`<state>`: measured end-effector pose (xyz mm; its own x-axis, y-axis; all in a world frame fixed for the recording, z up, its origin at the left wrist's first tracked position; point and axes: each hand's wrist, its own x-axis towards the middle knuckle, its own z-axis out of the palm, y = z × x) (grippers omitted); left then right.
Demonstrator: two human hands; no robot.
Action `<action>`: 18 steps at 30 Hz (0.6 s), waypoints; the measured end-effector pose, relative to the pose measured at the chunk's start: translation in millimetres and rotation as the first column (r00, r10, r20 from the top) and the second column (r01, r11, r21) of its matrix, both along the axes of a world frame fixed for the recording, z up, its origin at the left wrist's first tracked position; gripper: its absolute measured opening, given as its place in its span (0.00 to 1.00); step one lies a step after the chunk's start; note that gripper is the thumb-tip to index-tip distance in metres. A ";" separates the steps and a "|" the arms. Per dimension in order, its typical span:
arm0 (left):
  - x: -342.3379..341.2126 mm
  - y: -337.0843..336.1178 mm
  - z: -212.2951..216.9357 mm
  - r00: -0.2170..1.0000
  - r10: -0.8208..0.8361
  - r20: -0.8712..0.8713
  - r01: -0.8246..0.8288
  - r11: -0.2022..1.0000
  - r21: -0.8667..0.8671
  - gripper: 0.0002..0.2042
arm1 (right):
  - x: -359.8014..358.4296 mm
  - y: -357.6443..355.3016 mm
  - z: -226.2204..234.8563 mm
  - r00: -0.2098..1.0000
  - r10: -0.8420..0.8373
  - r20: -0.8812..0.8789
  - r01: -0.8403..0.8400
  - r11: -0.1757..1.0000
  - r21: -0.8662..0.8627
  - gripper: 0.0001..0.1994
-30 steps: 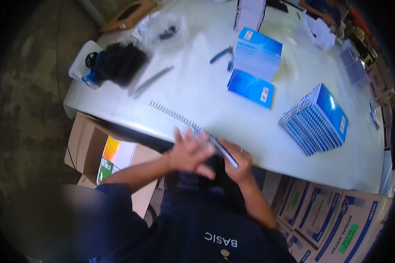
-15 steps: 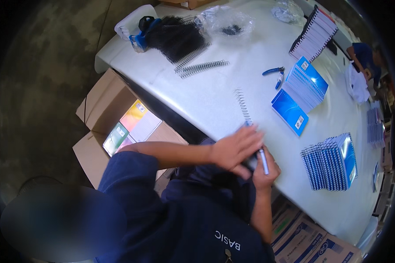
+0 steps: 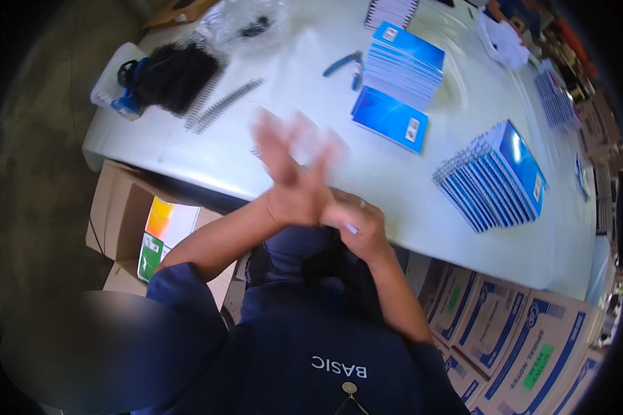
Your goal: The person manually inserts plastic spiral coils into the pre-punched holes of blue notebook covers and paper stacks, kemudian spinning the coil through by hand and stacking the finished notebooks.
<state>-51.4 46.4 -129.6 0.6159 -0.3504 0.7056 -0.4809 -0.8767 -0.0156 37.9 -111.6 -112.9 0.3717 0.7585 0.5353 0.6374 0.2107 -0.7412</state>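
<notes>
My left hand (image 3: 294,176) is blurred with motion, fingers spread wide, over the near edge of the white table (image 3: 187,149). It crosses over my right hand (image 3: 358,225), which is curled shut just below it. A small pale-blue piece of a notebook (image 3: 351,228) shows between the right fingers; the rest of it is hidden. A short bit of wire spiral (image 3: 257,149) peeks out left of my left hand.
On the table lie a stack of blue notebooks (image 3: 403,59), a single one (image 3: 391,119), a fanned row of spiral-bound ones (image 3: 495,173), blue pliers (image 3: 344,64), loose spirals (image 3: 223,104) and a black heap of spirals (image 3: 174,72). Cardboard boxes stand at left (image 3: 114,207) and right (image 3: 526,339).
My left hand has lifted off the notebook and opened into a blurred spread. The long spiral seen beyond it before is now mostly covered. The view has swung back toward the right.
</notes>
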 end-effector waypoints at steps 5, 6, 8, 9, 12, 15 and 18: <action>-21.6 -46.5 -27.7 0.968 -0.005 -0.253 -0.016 0.997 -0.081 0.51 | 13.0 -3.6 1.7 0.975 -0.126 -0.183 0.134 0.990 0.033 0.20; -7.1 -37.2 -7.7 0.991 0.118 -0.056 -0.118 0.993 -0.007 0.51 | 16.1 -0.3 3.6 0.978 -0.087 -0.188 0.090 0.996 0.008 0.20; 21.8 -26.4 30.4 0.936 0.291 0.199 -0.290 0.956 -0.034 0.51 | 10.9 -5.8 0.3 0.970 -0.016 -0.241 -0.006 0.996 -0.088 0.21; 33.6 -24.0 41.2 0.897 0.354 0.263 -0.341 0.935 -0.096 0.51 | 11.9 -1.7 -5.6 0.964 0.011 -0.264 -0.033 0.996 -0.079 0.22; 28.2 -36.0 16.7 0.938 0.330 -0.103 -0.342 0.932 -0.124 0.52 | 13.1 -10.0 -7.1 0.977 -0.124 -0.171 0.116 0.992 -0.059 0.14; 0.6 -53.6 -1.5 0.984 0.129 -0.119 -0.142 0.985 -0.102 0.46 | 11.7 -5.6 3.5 0.943 -0.114 -0.312 0.123 0.992 0.010 0.19; 25.0 -40.8 59.4 0.965 0.237 -0.110 -0.243 0.969 -0.036 0.30 | 11.5 -10.9 -1.4 0.882 -0.125 -0.455 0.092 0.991 -0.094 0.18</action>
<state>-26.4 5.6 -70.1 0.7485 -0.1501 0.6459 -0.2530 -0.9650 0.0689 49.4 -122.5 -114.3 0.6451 0.7277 0.2332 0.2380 0.0987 -0.9662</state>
